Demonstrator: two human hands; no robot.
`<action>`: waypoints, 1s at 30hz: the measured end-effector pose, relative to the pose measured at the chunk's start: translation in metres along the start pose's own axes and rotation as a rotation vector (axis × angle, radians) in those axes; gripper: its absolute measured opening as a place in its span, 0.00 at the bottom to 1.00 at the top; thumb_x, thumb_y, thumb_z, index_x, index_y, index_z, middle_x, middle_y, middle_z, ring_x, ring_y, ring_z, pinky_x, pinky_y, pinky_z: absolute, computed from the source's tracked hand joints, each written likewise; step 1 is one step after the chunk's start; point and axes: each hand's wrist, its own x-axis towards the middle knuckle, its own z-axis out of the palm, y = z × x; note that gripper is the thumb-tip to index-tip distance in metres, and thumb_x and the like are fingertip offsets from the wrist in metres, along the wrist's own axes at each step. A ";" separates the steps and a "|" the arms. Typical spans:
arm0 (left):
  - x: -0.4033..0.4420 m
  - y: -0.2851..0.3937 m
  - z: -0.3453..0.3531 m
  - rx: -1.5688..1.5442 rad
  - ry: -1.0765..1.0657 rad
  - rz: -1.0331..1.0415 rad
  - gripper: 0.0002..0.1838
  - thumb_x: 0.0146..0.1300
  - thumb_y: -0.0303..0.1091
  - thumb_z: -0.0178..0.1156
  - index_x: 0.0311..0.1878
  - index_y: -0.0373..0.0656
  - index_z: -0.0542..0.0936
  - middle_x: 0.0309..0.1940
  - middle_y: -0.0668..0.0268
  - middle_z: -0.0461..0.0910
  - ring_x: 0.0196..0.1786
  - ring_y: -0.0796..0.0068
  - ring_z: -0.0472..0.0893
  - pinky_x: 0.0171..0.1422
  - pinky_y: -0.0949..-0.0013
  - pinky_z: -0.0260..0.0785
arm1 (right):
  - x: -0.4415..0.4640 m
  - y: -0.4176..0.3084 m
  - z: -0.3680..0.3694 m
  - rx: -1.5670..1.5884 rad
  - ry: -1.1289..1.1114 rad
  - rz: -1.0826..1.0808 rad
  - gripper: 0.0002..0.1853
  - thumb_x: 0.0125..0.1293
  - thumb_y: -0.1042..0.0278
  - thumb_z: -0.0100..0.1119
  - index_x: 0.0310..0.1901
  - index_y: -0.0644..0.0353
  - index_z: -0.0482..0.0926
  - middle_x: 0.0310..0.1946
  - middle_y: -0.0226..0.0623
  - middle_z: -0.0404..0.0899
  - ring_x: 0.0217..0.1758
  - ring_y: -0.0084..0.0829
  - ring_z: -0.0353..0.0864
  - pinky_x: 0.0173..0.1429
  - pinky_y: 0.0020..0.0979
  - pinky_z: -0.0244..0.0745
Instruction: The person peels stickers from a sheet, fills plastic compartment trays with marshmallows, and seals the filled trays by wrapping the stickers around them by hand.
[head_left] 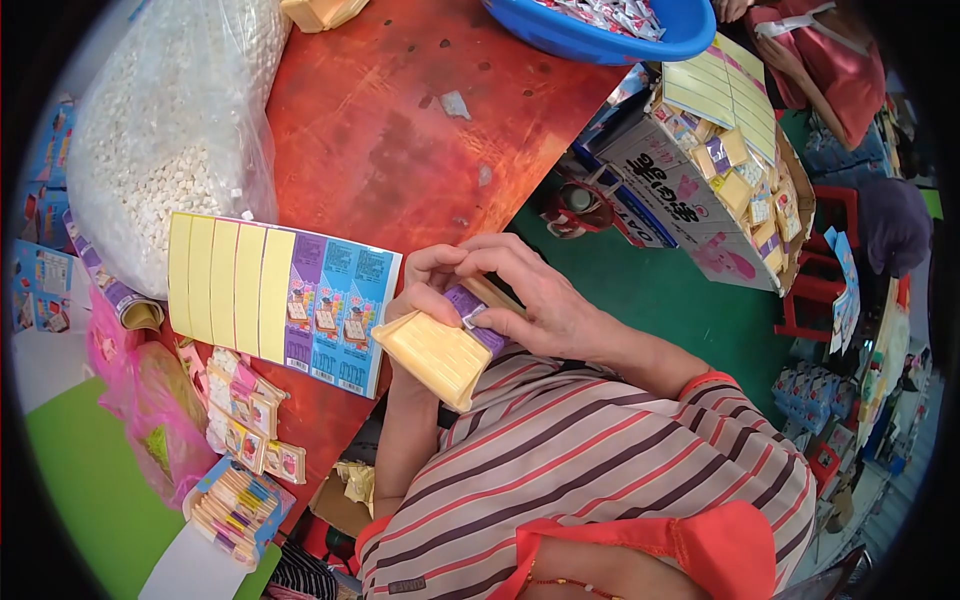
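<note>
My left hand (425, 285) and my right hand (530, 295) meet in front of my chest, both closed around a small cream plastic case (435, 355) with a purple printed band (478, 315) around it. The fingers of my right hand press on the band, while those of my left hand grip the far side of the case. Part of the case is hidden by my fingers. Just left of my hands lies a printed card sheet (230, 285) with yellow strips and purple and blue label ends, at the edge of the red table (370, 150).
A large clear bag of small white pieces (150, 170) stands at the left. Several small packs (245, 410) and a box of thin packs (235, 510) lie nearer. A blue basin (610, 45) holds sachets. Right of the table, a carton (690, 215) holds many packs; another person (820, 60) sits beyond.
</note>
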 end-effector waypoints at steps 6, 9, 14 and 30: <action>0.003 0.003 0.005 -0.111 0.064 -0.033 0.10 0.66 0.38 0.60 0.30 0.44 0.76 0.58 0.53 0.70 0.61 0.59 0.74 0.68 0.58 0.64 | 0.002 0.010 0.002 0.216 0.030 0.095 0.14 0.62 0.76 0.59 0.50 0.62 0.74 0.54 0.43 0.71 0.57 0.36 0.73 0.62 0.38 0.69; 0.001 -0.001 0.001 -0.122 0.082 -0.029 0.10 0.66 0.38 0.60 0.31 0.45 0.76 0.56 0.53 0.71 0.59 0.60 0.75 0.65 0.59 0.67 | -0.003 0.005 -0.011 0.134 0.153 -0.121 0.15 0.62 0.76 0.58 0.50 0.63 0.74 0.53 0.45 0.73 0.57 0.38 0.74 0.61 0.39 0.69; 0.003 0.000 0.011 -0.002 0.183 -0.078 0.07 0.60 0.34 0.65 0.35 0.43 0.77 0.51 0.56 0.75 0.54 0.66 0.76 0.62 0.63 0.69 | -0.005 0.001 -0.007 -0.224 -0.001 -0.298 0.23 0.57 0.74 0.62 0.56 0.66 0.75 0.47 0.50 0.79 0.49 0.44 0.80 0.55 0.38 0.74; -0.092 0.101 0.005 0.677 0.819 0.218 0.30 0.64 0.22 0.52 0.70 0.35 0.61 0.68 0.55 0.62 0.67 0.66 0.68 0.71 0.63 0.58 | 0.078 -0.028 0.089 0.867 -0.176 0.516 0.23 0.66 0.74 0.50 0.63 0.70 0.69 0.54 0.43 0.79 0.54 0.33 0.81 0.61 0.34 0.74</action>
